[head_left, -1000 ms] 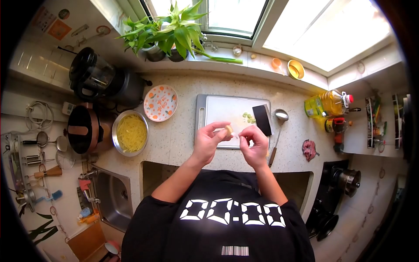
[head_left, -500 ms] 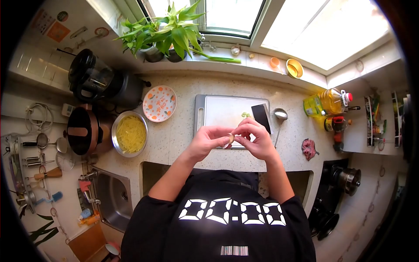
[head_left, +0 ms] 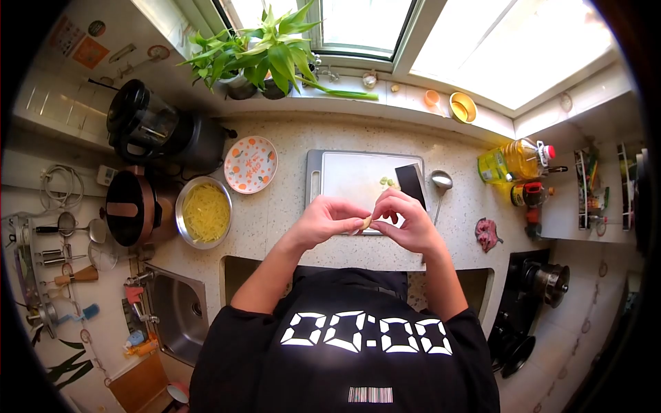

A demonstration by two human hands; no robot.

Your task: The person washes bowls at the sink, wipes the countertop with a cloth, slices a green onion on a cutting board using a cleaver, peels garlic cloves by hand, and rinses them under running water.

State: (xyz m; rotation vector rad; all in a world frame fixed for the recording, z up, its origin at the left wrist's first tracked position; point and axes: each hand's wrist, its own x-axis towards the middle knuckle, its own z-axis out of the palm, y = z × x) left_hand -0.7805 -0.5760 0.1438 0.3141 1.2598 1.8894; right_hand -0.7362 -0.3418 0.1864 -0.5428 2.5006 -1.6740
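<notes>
With our left hand (head_left: 323, 220) and right hand (head_left: 413, 226) we pinch a small pale clove (head_left: 365, 223) over the near edge of the cutting board (head_left: 343, 168), towards the front edge of the surface (head_left: 256, 230).

"What colour is the garlic clove (head_left: 365, 224)?"
"Pale beige. The plate (head_left: 250, 164)?"
"White, patterned with orange and red. The board (head_left: 348, 172)?"
"White, edged in grey. The shirt (head_left: 323, 375)?"
"Black, with white digits (head_left: 348, 333) and a striped barcode (head_left: 370, 394). The desk (head_left: 265, 224)?"
"Cream, finely speckled."
</notes>
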